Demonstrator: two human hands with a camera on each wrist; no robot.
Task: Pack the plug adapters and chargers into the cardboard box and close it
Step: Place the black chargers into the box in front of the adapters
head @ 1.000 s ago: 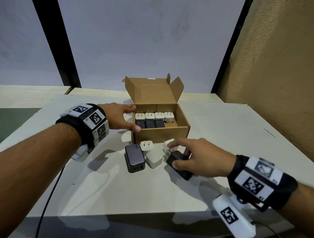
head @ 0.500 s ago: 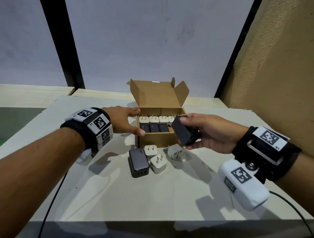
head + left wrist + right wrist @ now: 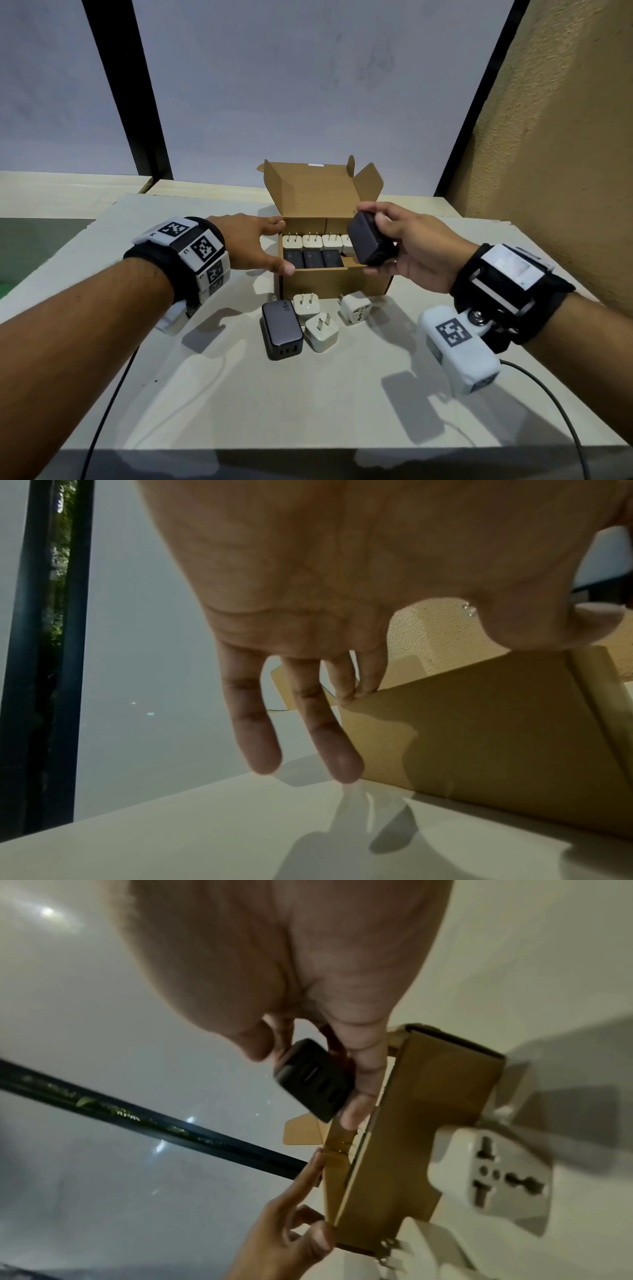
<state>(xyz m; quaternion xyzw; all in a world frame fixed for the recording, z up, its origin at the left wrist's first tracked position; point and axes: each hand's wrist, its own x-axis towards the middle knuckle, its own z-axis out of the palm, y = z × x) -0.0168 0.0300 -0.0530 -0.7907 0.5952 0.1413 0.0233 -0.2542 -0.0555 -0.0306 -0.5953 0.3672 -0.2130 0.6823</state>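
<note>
The open cardboard box (image 3: pixel 329 286) stands mid-table with its lid (image 3: pixel 313 193) upright. Inside are a back row of white plugs (image 3: pixel 320 241) and a front row of black chargers (image 3: pixel 313 258). My right hand (image 3: pixel 394 236) grips a black charger (image 3: pixel 368 241) above the box's right end; its port face shows in the right wrist view (image 3: pixel 313 1085). My left hand (image 3: pixel 263 245) rests against the box's left wall, fingers straight, thumb on the front corner. In front of the box lie a black 65W charger (image 3: pixel 282 329), two white plugs (image 3: pixel 306 306) (image 3: pixel 322 334) and a white universal adapter (image 3: pixel 356 308).
The pale table (image 3: pixel 239 394) extends toward me in front of the loose items. A textured tan wall (image 3: pixel 548 154) rises close on the right. Black cables (image 3: pixel 555 394) run from my wrist cameras over the table's near part.
My right hand has picked the black charger up off the table and carried it up over the box's right end. The left hand has stayed at the box's left wall.
</note>
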